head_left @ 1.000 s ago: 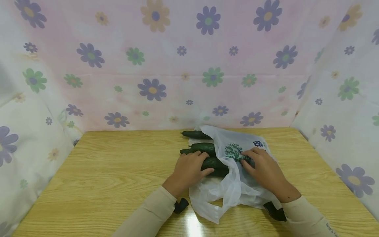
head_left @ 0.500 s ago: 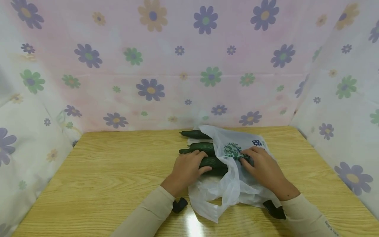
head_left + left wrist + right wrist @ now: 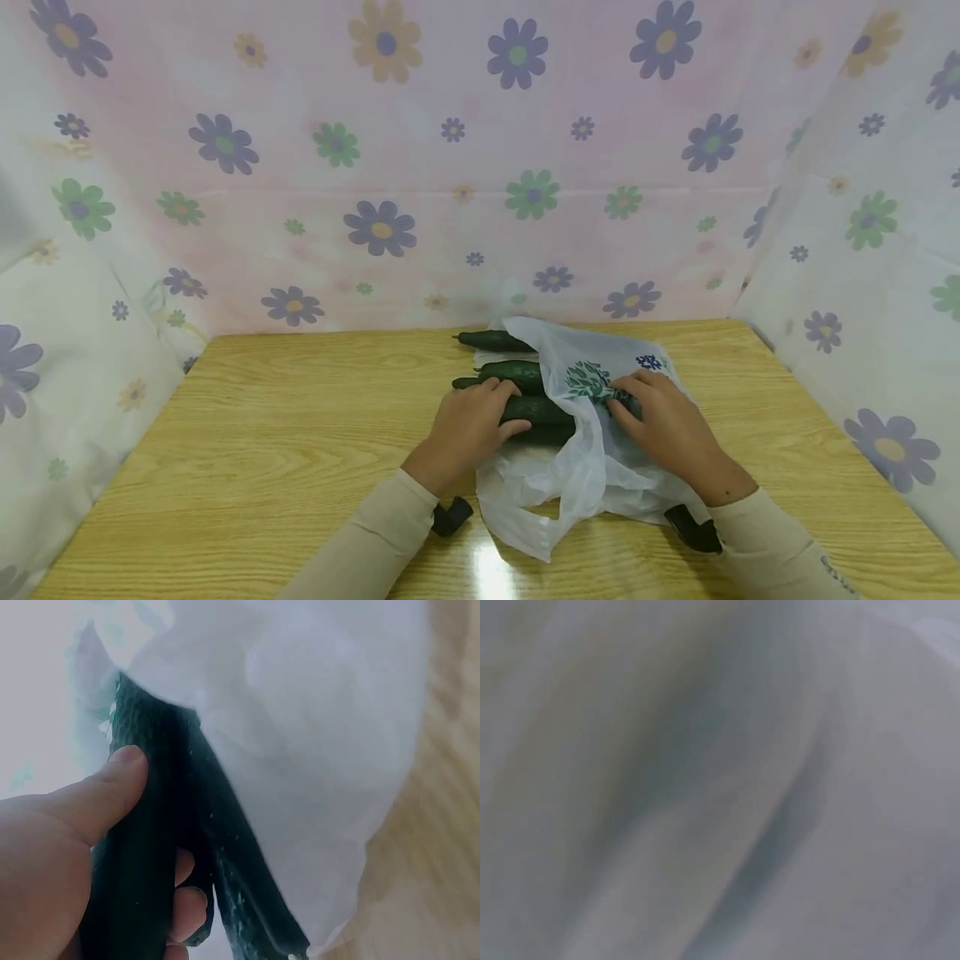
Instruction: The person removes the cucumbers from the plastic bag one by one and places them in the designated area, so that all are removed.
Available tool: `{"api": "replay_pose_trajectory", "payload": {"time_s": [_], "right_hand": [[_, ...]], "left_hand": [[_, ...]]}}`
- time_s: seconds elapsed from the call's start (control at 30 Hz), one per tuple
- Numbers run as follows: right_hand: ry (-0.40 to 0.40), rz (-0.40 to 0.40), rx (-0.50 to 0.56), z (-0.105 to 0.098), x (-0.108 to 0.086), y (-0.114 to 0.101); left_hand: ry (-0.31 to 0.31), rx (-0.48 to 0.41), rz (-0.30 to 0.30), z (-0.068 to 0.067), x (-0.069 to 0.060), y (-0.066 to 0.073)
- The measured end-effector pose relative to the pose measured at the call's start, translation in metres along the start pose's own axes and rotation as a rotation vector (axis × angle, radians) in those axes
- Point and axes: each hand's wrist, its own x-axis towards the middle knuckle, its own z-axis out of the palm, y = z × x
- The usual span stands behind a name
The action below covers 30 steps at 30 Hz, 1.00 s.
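Note:
Several dark green cucumbers [image 3: 519, 377] poke out of the left, open side of a white plastic bag [image 3: 558, 492] printed with a green tree. My left hand [image 3: 467, 425] grips a front cucumber [image 3: 536, 409], the thumb along one side and fingers curled beneath, as the left wrist view shows. My right hand [image 3: 667, 423] holds a cucumber's covered part through the bag film, thumb and fingers either side of a dark bulge. Pale, blurred plastic fills the right wrist view. Inside the bag the cucumbers' right ends are hidden, as are most of my right fingertips.
The bag lies on a wood-grain table [image 3: 300, 433]. Behind and at both sides hangs a flower-print curtain [image 3: 420, 158], meeting the table's back edge. One cucumber [image 3: 491, 340] lies near that back edge. Black wrist-camera mounts [image 3: 452, 517] sit under my wrists.
The head view has shifted slightly. Both hands keep their hold, and the cucumbers and bag stay in nearly the same place.

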Motion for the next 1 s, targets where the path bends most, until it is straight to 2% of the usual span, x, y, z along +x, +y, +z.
{"api": "replay_pose_trajectory", "payload": {"time_s": [0.2, 0.43, 0.67, 1.0], "right_hand": [[0.009, -0.001, -0.001, 0.000, 0.000, 0.000], [0.005, 0.002, 0.000, 0.000, 0.000, -0.001], [-0.003, 0.007, 0.006, 0.000, 0.000, -0.002], [-0.006, 0.027, 0.007, -0.003, 0.001, 0.000]], "left_hand": [[0.004, 0.045, 0.012, -0.006, 0.000, -0.002], [0.022, 0.080, 0.027, -0.003, 0.000, -0.004], [0.000, 0.066, 0.020, -0.002, -0.002, -0.007], [0.027, 0.062, 0.021, -0.008, -0.002, -0.011]]}}
